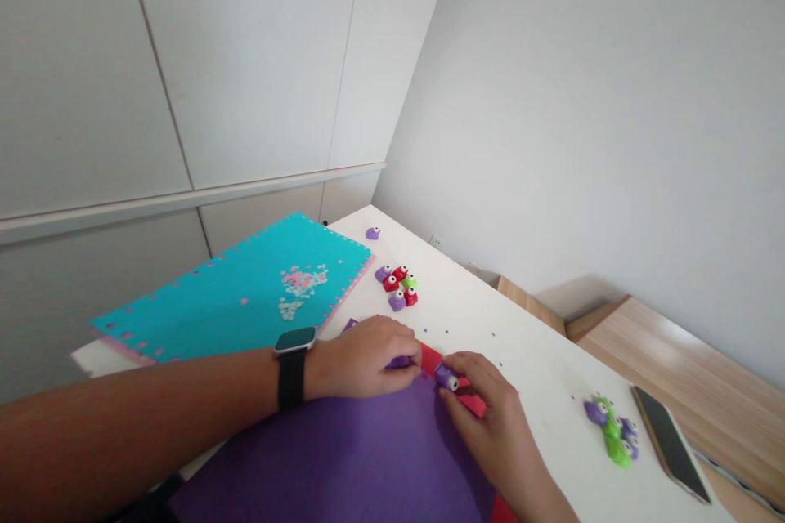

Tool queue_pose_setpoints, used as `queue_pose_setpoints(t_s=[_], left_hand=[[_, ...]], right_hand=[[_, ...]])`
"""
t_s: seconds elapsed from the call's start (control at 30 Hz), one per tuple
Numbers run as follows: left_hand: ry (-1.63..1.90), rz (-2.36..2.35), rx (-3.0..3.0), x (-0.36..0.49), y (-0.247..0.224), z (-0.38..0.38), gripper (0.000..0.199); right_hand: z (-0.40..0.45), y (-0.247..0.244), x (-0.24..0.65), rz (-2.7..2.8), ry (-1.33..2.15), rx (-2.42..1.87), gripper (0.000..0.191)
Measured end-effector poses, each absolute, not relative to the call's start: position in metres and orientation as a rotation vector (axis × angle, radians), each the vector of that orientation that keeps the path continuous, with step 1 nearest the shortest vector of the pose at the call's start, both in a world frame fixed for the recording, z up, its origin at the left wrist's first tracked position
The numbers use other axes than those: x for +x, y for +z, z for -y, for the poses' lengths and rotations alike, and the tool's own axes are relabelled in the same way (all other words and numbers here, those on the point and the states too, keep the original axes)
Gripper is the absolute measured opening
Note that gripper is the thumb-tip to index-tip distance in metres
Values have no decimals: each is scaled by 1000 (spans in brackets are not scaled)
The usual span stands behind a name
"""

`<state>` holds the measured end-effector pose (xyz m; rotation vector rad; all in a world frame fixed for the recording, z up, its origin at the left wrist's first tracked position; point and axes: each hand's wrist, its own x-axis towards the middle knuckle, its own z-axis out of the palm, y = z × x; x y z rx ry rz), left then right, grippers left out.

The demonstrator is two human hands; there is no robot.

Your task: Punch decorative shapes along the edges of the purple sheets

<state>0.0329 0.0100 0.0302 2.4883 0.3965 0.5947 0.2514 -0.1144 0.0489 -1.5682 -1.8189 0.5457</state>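
My left hand (368,355), with a black watch on its wrist, is closed on a small purple hole punch (400,362) at the top edge of a purple sheet (356,458). Between the thumb and fingers of my right hand (491,409) is another purple punch (446,377) with a white round knob. Red paper (431,359) shows beneath, between the two hands. Small purple cut-out bits lie on the table just beyond the sheet.
A turquoise sheet (233,302) with punched edges bears pink and pale cut-outs (300,286). Several coloured punches (398,301) stand behind my hands, more (616,433) at the right beside a phone (670,441). One punch (373,234) sits near the white table's (466,294) far corner.
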Motion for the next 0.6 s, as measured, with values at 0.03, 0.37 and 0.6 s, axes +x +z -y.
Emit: queue_pose_setpoints(t_s=[0.03, 0.37, 0.6], left_hand=[[595, -398, 2489, 33, 30, -10, 14], [646, -371, 2484, 33, 31, -9, 12], [638, -362, 2460, 33, 31, -10, 10]], right_hand=[[115, 50, 251, 1837, 526, -1565, 29], [118, 52, 248, 1867, 478, -1635, 37], [118, 57, 247, 1880, 462, -1617, 28]])
